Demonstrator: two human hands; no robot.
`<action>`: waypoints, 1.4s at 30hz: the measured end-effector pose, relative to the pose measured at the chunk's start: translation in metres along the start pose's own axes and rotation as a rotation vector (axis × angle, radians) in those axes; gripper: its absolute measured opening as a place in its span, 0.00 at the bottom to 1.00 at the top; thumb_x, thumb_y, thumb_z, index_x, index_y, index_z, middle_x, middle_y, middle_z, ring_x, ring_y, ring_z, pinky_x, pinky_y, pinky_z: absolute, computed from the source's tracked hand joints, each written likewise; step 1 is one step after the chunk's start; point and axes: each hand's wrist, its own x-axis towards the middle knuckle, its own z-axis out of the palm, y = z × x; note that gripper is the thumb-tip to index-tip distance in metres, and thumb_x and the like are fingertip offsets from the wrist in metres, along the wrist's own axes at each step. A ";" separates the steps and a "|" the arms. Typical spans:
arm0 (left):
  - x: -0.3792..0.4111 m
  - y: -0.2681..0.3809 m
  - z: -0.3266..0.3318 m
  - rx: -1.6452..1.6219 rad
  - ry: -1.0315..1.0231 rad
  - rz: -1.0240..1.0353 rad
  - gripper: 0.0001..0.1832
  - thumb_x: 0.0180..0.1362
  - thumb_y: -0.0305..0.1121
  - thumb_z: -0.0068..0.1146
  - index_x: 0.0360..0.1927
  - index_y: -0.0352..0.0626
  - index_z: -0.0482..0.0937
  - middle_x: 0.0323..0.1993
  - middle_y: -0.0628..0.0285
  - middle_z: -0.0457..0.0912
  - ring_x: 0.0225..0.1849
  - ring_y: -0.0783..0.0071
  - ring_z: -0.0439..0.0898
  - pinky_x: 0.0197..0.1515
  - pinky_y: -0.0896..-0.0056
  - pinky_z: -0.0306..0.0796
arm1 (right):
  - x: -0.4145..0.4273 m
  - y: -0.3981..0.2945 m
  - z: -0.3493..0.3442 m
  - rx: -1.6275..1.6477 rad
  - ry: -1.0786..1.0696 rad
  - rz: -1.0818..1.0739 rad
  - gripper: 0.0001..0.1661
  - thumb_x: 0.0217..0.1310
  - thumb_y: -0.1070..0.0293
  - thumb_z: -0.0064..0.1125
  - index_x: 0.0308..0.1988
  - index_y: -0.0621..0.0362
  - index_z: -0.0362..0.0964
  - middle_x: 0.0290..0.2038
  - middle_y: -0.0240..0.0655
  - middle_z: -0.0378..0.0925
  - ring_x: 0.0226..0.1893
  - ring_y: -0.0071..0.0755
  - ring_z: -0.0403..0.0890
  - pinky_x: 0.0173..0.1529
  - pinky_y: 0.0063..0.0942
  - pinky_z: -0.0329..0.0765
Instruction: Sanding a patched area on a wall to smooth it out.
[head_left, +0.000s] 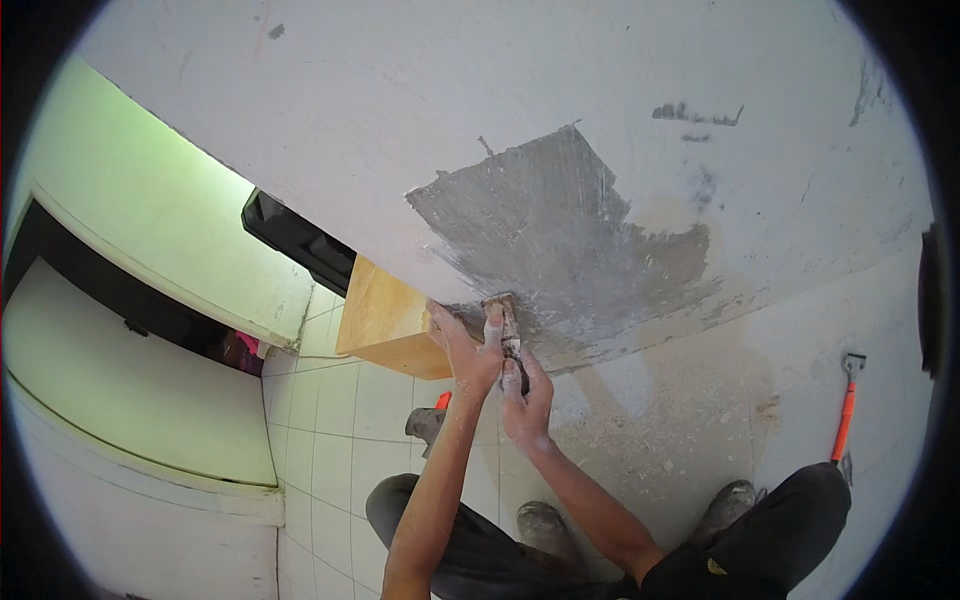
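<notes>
My right hand (529, 401) grips the dark handle of a putty knife (511, 330), whose blade meets the lower part of a white wall (337, 135) close to its left edge. On the blade end lies the thumb of my left hand (472, 360); its other fingers spread toward the wall's edge, and whether they hold anything is hidden. White dust coats both hands. Above and right of the blade spreads a grey bare patch (540, 202) with ragged borders, where the white coating is absent.
An orange-handled scraper (847, 412) lies on the floor at right. Past the wall's edge are a wooden box (397, 337) and a black case (300, 240). A tool with grey and orange parts (427, 421) lies beside my left forearm. Crumbs dot the floor tiles (652, 442) by my shoes.
</notes>
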 end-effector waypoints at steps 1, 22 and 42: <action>0.002 0.002 0.000 0.000 0.000 -0.001 0.57 0.58 0.52 0.61 0.71 0.20 0.37 0.73 0.30 0.41 0.74 0.36 0.40 0.74 0.47 0.35 | -0.001 0.001 0.000 0.036 -0.021 0.045 0.13 0.71 0.73 0.44 0.49 0.65 0.72 0.33 0.28 0.72 0.31 0.18 0.67 0.35 0.22 0.66; 0.007 0.000 -0.009 0.078 -0.076 0.068 0.55 0.58 0.46 0.64 0.72 0.23 0.38 0.72 0.32 0.46 0.73 0.41 0.46 0.74 0.51 0.39 | 0.014 0.035 -0.007 -0.043 0.009 -0.146 0.14 0.66 0.73 0.52 0.48 0.67 0.73 0.26 0.41 0.75 0.24 0.28 0.72 0.30 0.29 0.71; 0.010 -0.006 -0.007 -0.003 -0.010 0.038 0.49 0.64 0.47 0.57 0.73 0.27 0.41 0.72 0.38 0.49 0.73 0.47 0.49 0.73 0.53 0.43 | 0.030 -0.007 -0.006 -0.158 -0.125 -0.178 0.16 0.68 0.72 0.51 0.52 0.65 0.73 0.28 0.31 0.74 0.25 0.19 0.65 0.30 0.22 0.67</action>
